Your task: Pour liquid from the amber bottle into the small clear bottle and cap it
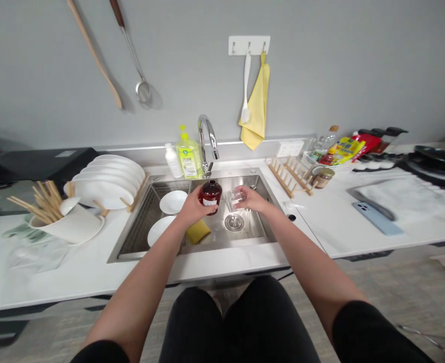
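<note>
Over the steel sink (pixel 139 229) my left hand (pixel 192 207) is closed round a dark red bottle with a white label (pixel 210 195), held upright. Just to its right, my right hand (pixel 251 199) grips a small clear glass (pixel 235 198) above the drain (pixel 234 222). A yellow sponge (pixel 198 231) lies on the sink floor below my left wrist. Two white bowls (pixel 173 201) (pixel 157 230) rest in the sink's left half. The chrome tap (pixel 207 142) stands behind the sink.
A yellow dish-soap bottle (pixel 188 156) and a white bottle (pixel 173 161) stand by the tap. Stacked white plates (pixel 107 181) and a chopstick holder (pixel 52 212) sit left. Right: a wooden rack (pixel 288 174), a jar (pixel 323 177), a phone (pixel 377 218). A yellow cloth (pixel 257 108) hangs on the wall.
</note>
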`<action>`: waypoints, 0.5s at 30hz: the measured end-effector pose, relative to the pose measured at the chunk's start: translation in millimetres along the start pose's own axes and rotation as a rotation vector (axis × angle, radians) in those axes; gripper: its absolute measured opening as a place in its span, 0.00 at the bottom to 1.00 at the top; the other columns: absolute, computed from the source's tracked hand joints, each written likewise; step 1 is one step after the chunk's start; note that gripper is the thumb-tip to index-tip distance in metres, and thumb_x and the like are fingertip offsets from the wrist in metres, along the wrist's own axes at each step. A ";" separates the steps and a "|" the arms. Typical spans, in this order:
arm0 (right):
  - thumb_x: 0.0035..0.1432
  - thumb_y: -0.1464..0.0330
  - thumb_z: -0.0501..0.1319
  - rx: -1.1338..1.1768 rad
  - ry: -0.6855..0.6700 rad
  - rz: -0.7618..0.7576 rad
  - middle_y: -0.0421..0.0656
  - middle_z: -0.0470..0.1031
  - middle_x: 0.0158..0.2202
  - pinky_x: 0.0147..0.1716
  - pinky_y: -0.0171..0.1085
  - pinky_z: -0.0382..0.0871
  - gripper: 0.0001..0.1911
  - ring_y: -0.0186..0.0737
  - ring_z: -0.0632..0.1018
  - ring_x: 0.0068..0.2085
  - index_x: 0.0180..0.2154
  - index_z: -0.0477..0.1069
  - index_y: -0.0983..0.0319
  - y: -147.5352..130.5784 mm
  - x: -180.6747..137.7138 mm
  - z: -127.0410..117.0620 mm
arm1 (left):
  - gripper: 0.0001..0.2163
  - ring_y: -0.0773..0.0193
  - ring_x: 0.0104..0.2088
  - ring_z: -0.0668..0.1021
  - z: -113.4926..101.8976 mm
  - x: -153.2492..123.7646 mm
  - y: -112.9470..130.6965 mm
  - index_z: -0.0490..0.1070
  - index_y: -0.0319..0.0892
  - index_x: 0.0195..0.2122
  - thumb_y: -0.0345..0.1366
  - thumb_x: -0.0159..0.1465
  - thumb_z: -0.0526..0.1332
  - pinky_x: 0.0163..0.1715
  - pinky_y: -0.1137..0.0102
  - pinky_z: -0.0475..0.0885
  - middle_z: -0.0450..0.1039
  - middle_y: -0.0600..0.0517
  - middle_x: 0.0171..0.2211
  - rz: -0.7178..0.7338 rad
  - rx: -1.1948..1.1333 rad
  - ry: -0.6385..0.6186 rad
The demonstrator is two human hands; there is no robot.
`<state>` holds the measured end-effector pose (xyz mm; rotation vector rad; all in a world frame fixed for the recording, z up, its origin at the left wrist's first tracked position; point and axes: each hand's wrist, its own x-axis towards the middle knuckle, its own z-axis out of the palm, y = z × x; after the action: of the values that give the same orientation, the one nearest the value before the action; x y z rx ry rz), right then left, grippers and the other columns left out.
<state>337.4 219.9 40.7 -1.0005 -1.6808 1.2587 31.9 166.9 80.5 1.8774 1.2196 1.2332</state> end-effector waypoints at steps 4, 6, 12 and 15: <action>0.35 0.65 0.86 0.025 -0.012 0.022 0.40 0.83 0.43 0.46 0.47 0.83 0.36 0.47 0.83 0.43 0.47 0.78 0.55 15.6 41.0 -2.0 | 0.39 0.43 0.57 0.87 1.9 28.7 -31.2 0.75 0.43 0.65 0.42 0.52 0.81 0.62 0.51 0.81 0.86 0.41 0.57 0.009 -0.017 -0.016; 0.34 0.65 0.87 0.055 0.017 0.020 0.40 0.83 0.43 0.48 0.49 0.83 0.37 0.46 0.82 0.43 0.48 0.78 0.55 27.2 51.8 1.0 | 0.39 0.43 0.56 0.87 2.3 34.7 -43.9 0.74 0.42 0.65 0.42 0.52 0.82 0.62 0.51 0.81 0.86 0.41 0.57 -0.007 -0.013 0.004; 0.37 0.62 0.88 0.043 0.051 -0.032 0.43 0.83 0.48 0.55 0.51 0.82 0.39 0.48 0.83 0.48 0.51 0.78 0.55 54.0 57.1 10.5 | 0.43 0.47 0.55 0.87 -1.0 35.7 -67.0 0.70 0.43 0.66 0.43 0.50 0.84 0.56 0.56 0.83 0.84 0.42 0.58 -0.069 -0.017 0.040; 0.38 0.59 0.88 -0.001 0.036 -0.030 0.43 0.84 0.49 0.54 0.50 0.82 0.39 0.49 0.83 0.48 0.52 0.79 0.55 54.7 54.2 12.5 | 0.42 0.49 0.51 0.88 -2.5 33.2 -75.4 0.70 0.44 0.64 0.44 0.50 0.84 0.54 0.57 0.83 0.85 0.43 0.55 -0.104 -0.017 0.035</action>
<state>312.7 275.9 -7.5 -0.9891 -1.6629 1.2135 6.4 228.3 31.9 1.7631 1.3043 1.2218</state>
